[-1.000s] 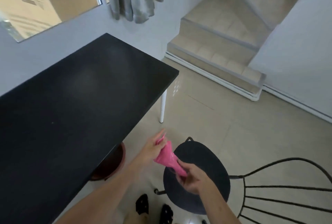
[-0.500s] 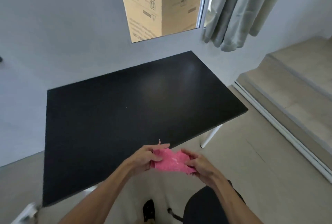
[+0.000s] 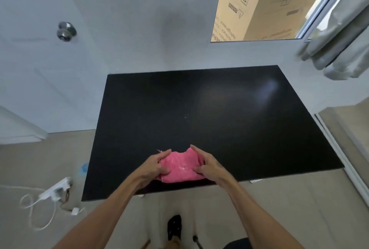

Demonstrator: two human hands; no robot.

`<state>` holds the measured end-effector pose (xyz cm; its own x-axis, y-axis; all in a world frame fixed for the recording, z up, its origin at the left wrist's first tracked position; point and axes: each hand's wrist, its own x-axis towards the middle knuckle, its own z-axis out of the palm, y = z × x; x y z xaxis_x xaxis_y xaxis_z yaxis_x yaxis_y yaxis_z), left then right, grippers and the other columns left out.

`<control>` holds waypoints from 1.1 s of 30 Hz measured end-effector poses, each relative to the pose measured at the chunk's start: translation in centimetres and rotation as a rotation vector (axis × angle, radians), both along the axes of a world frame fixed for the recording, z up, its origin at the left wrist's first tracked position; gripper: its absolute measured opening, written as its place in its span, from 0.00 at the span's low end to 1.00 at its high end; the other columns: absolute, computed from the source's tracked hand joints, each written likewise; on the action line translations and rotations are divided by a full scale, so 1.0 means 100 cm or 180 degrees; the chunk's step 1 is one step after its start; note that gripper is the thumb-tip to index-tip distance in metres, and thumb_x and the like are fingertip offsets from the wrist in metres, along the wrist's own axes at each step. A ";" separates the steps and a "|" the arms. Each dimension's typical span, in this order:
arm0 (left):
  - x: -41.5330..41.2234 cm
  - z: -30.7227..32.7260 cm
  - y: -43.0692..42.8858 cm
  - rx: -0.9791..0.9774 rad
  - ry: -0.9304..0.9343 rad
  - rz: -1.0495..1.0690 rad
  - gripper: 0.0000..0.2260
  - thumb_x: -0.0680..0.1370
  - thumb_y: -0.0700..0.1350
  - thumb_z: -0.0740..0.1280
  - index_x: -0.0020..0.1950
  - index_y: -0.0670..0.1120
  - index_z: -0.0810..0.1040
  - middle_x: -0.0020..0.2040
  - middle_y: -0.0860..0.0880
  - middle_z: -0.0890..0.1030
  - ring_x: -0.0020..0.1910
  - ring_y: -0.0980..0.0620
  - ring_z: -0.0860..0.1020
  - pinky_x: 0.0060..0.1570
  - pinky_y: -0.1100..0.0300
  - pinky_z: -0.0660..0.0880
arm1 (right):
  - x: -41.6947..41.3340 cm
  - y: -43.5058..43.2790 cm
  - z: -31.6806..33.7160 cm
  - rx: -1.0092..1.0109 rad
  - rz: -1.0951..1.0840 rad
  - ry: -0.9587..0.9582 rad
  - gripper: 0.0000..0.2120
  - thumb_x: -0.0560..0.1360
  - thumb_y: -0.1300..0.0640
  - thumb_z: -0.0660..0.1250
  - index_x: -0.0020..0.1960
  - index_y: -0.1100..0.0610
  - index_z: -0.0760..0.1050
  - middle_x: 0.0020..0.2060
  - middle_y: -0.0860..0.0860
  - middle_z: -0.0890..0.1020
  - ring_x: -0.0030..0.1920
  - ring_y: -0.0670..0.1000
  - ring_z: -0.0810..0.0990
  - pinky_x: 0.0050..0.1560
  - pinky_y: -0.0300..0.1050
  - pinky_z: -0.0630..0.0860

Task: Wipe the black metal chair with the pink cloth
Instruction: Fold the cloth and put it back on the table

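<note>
The pink cloth (image 3: 181,167) is spread between both hands over the near edge of the black table (image 3: 209,109). My left hand (image 3: 154,166) grips its left side with thumb on top. My right hand (image 3: 207,166) holds its right side, fingers pressed on the cloth. Whether the cloth rests on the table or hangs just above it I cannot tell. Only a dark sliver of the black metal chair (image 3: 237,243) shows at the bottom edge, right of my right forearm, with one thin leg (image 3: 196,241) beside it.
A white door with a metal knob (image 3: 65,31) is at the far left. A white power strip (image 3: 57,189) and cord lie on the floor at left. A cardboard box (image 3: 259,3) fills the window, with curtains (image 3: 339,35) at right. My foot in a black slipper (image 3: 174,226) is below.
The view has swung left from the chair to the table. Both hands carried the cloth from above the chair seat to the table's near edge and spread it flatter.
</note>
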<state>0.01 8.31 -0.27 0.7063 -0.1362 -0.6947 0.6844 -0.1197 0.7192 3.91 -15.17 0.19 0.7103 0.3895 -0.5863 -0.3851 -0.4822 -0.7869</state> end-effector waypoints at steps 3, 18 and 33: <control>0.002 -0.007 0.007 0.0395 -0.0227 -0.0054 0.42 0.72 0.27 0.67 0.81 0.54 0.60 0.59 0.47 0.73 0.45 0.48 0.79 0.47 0.52 0.81 | 0.012 0.014 -0.014 -0.0217 0.0272 -0.0346 0.35 0.75 0.72 0.63 0.77 0.47 0.65 0.70 0.52 0.70 0.64 0.50 0.75 0.59 0.42 0.77; -0.012 -0.048 0.000 0.2180 -0.1268 -0.0414 0.37 0.74 0.41 0.74 0.81 0.52 0.62 0.61 0.48 0.79 0.53 0.48 0.81 0.59 0.46 0.80 | -0.003 0.037 -0.052 -0.1491 0.0545 -0.1212 0.34 0.77 0.59 0.64 0.79 0.43 0.57 0.51 0.48 0.69 0.42 0.48 0.73 0.44 0.43 0.72; -0.024 -0.056 0.005 0.3522 -0.2503 -0.1346 0.26 0.80 0.54 0.66 0.76 0.46 0.71 0.76 0.44 0.71 0.74 0.37 0.69 0.73 0.39 0.67 | -0.002 0.030 -0.061 -0.2291 0.2165 -0.1946 0.44 0.76 0.54 0.66 0.81 0.45 0.41 0.80 0.47 0.37 0.80 0.60 0.36 0.76 0.68 0.37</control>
<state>-2.36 8.81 -5.90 0.9959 -0.0850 -0.0324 -0.0719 -0.9539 0.2914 3.70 -12.20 -5.88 0.7235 0.5156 -0.4590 0.4742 -0.8544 -0.2123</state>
